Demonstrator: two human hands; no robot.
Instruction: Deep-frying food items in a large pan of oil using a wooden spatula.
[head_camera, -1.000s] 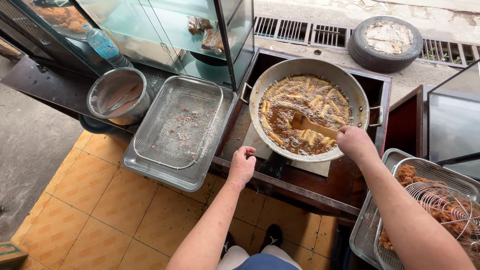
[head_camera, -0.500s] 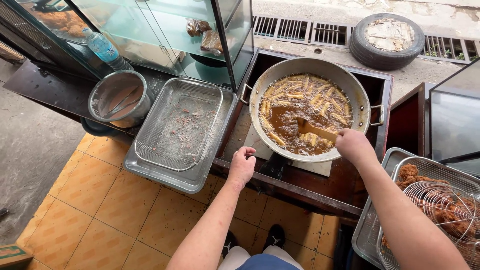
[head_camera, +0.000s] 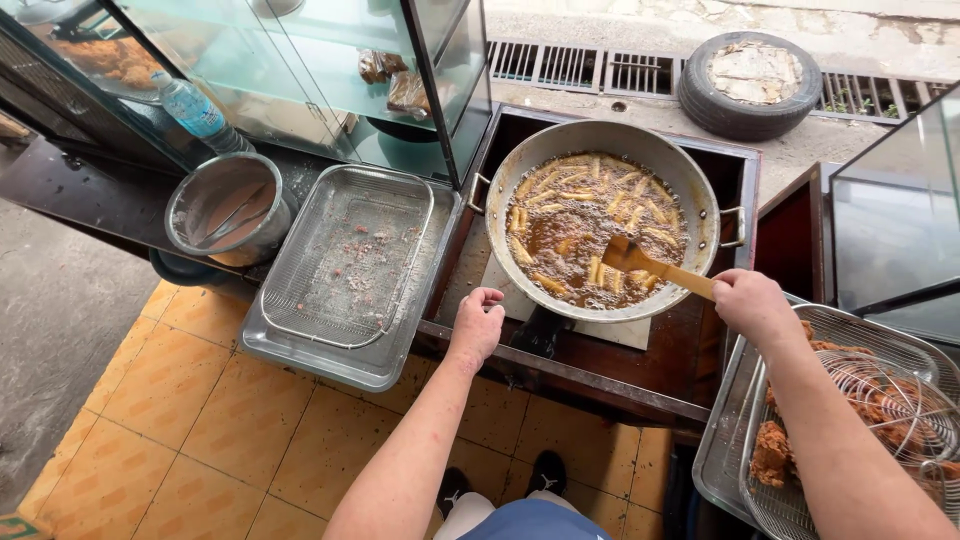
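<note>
Two hands are at work over the frying stand, and only one of them carries anything. The right hand is closed around the handle of a wooden spatula, while the left hand sits loosely curled on the near edge of the counter, holding nothing. Since half a second ago the spatula blade has slid from the middle of the wok toward its near right side, and the right hand has drawn back a little with it; a second ago the blade lay lower and nearer the centre. To me that reads as a stirring sweep through the oil, pushing the pale sticks around rather than lifting any out. The left hand has not shifted at all. The spatula's long axis runs slantwise, from the handle at the near right up to the blade at the far left, so its blade end points into the bubbling oil, toward the wok's centre. Left of the wok sits a steel tray with a wire basket, holding only crumbs.
</note>
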